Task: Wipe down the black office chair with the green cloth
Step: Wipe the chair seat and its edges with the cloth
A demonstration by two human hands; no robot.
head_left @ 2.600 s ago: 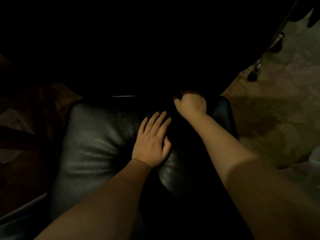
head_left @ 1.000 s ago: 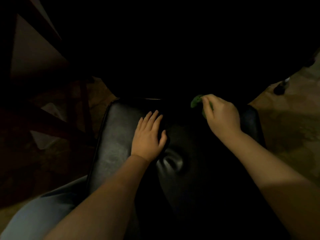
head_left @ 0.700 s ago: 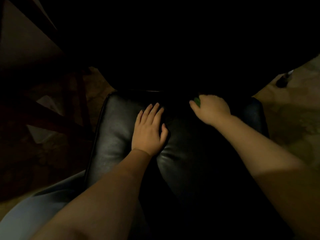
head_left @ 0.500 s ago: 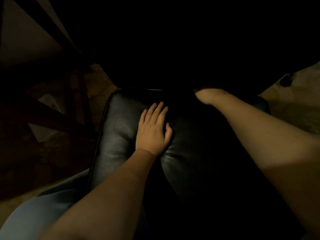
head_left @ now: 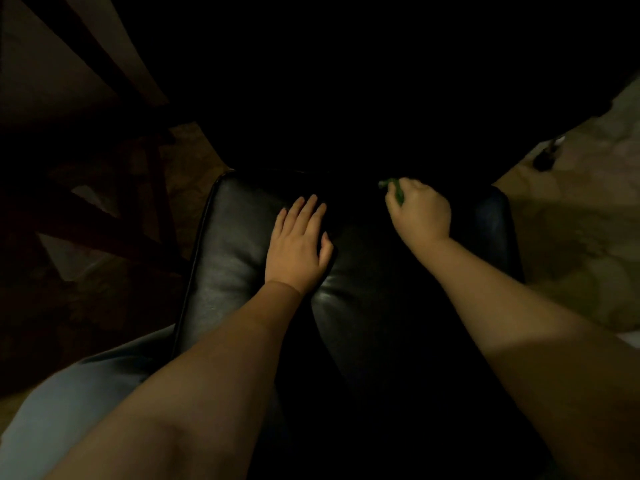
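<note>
- At the far left I make out dark wooden bars (head_left: 104, 220) crossing above a dim floor (head_left: 194, 147). The light is too poor for me to say what furniture they belong to.
- In the lower left corner, a grey trouser leg (head_left: 69, 403) lies just beside the left edge of the black chair (head_left: 485, 230).
- I look down on the chair's padded, glossy seat (head_left: 235, 216), which fills the middle of the view. A crease runs down its centre and the far part fades into darkness.
- The left hand (head_left: 298, 244) rests palm down on the seat, just left of the crease. Its fingers are straight and close together, and it holds nothing.
- The right hand (head_left: 420, 213) is over the rear right part of the seat, fingers curled under, gripping the green cloth (head_left: 393, 188).
- Only a small bit of the cloth shows, poking out at the hand's upper left. I cannot tell whether it touches the seat.
- To the right the floor is pale and mottled. A small dark foot or wheel (head_left: 545, 159) stands on it near the upper right.
</note>
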